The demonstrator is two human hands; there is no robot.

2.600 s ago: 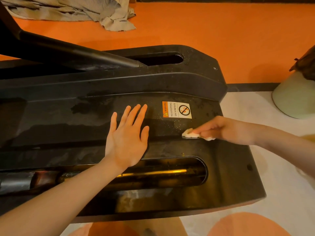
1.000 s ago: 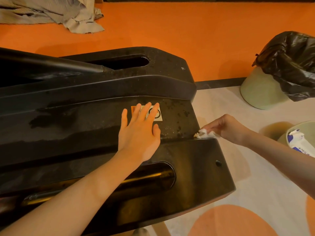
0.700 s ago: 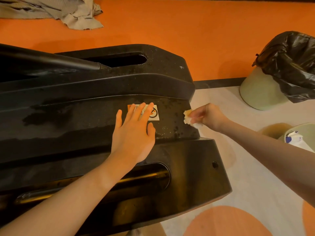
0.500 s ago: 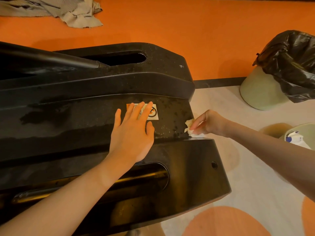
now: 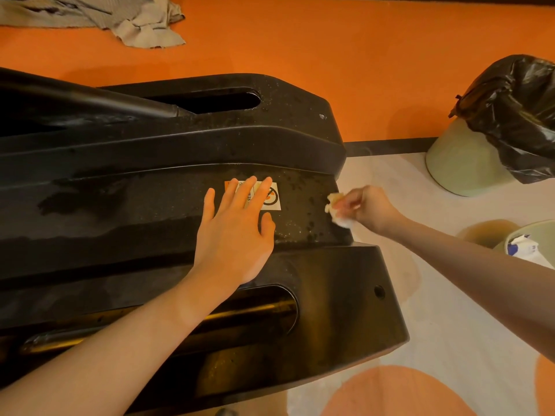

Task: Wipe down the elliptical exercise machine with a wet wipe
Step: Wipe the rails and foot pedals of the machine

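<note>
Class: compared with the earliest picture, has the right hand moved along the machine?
Yes. The right hand, gripping the wet wipe, has gone rightward from beneath the warning sticker to the machine's end edge.

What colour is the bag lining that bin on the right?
Glossy black: the crinkled plastic bin bag drapes over a pale green bin, seen in the head view.

The machine (image 5: 150,205) is a long black plastic housing lying across the left and middle of the floor, its blunt end toward the right. Its recessed middle strip is speckled with droplets and wet patches, and carries a small white and orange warning label (image 5: 271,201). A slot opens on the far ridge, another on the near one. The wipe (image 5: 332,205), white and crumpled, sits at the strip's right end edge.
</note>
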